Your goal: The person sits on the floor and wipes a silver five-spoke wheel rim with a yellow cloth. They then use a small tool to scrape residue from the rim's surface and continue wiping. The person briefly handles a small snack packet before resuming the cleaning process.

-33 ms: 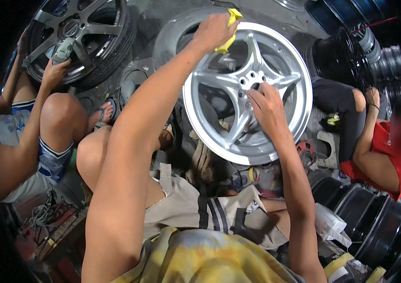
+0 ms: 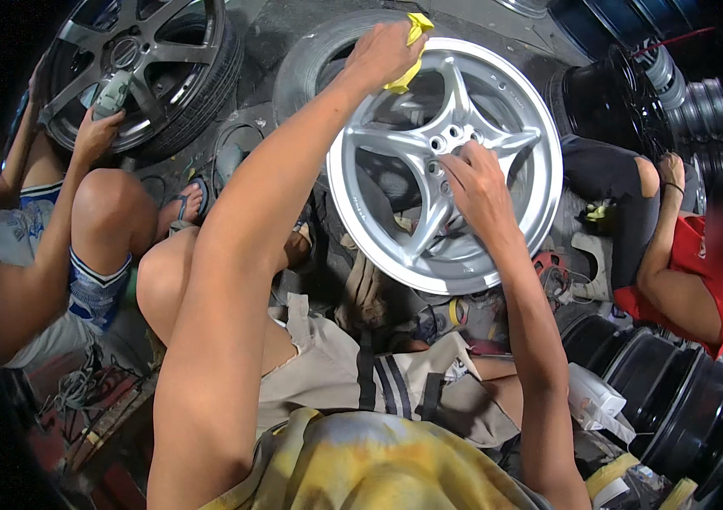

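Observation:
A silver five-spoke wheel rim (image 2: pixel 343 204) leans in front of me, its spokes meeting at a hub with several bolt holes. At its upper left edge my left hand (image 2: pixel 380 58) is closed on a folded yellow sheet (image 2: pixel 416 53); whether it is cloth or abrasive paper I cannot tell. The sheet lies against the rim's outer lip. My right hand (image 2: pixel 480 191) grips the hub, with bent fingertips at the centre hole and a spoke. The fingertips are partly hidden in the hub.
Behind the rim lies a grey tyre (image 2: pixel 300 68). On the left, a person's hand (image 2: pixel 98 132) holds a grey-green tool (image 2: pixel 112 95) against a dark alloy wheel (image 2: pixel 153 59). A person in a red top (image 2: pixel 701 272) sits on the right. Black steel rims (image 2: pixel 663 391) stand at lower right.

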`<control>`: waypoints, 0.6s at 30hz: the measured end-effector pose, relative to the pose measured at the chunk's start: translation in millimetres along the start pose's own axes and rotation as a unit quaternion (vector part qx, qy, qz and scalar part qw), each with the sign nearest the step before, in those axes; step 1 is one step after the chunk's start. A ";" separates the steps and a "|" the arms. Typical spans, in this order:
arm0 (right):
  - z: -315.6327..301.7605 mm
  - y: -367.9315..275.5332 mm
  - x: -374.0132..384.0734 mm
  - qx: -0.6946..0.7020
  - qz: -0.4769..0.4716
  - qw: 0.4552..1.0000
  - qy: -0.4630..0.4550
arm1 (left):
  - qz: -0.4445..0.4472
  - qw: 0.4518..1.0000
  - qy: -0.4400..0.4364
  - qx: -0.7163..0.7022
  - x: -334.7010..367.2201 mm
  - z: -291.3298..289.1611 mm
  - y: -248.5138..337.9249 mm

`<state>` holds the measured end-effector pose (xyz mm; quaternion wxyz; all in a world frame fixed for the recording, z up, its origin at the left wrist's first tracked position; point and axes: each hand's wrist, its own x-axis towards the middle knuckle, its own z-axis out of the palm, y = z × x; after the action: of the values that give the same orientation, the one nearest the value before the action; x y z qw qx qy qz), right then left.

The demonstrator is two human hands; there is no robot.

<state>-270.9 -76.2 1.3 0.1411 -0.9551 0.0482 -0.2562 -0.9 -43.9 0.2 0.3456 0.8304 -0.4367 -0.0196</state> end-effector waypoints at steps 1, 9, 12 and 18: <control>-0.9 3.1 1.3 -0.010 -0.009 1.000 -0.014 | 0.005 1.000 0.003 0.000 2.8 -0.2 0.0; -3.7 14.6 3.1 -0.001 0.036 0.999 -0.023 | 0.007 1.000 0.000 -0.006 7.5 -1.0 -3.5; -8.2 9.2 -4.8 0.049 0.043 0.997 -0.043 | 0.003 1.000 0.004 0.012 8.0 -1.3 -3.6; -12.6 1.2 -12.8 0.102 0.054 0.991 -0.071 | 0.012 1.000 -0.004 0.007 8.8 -1.9 -3.0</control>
<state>-288.3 -78.3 5.3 0.2543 -0.9475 0.0630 -0.1833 7.4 -48.2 2.3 0.3387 0.8273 -0.4479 -0.0155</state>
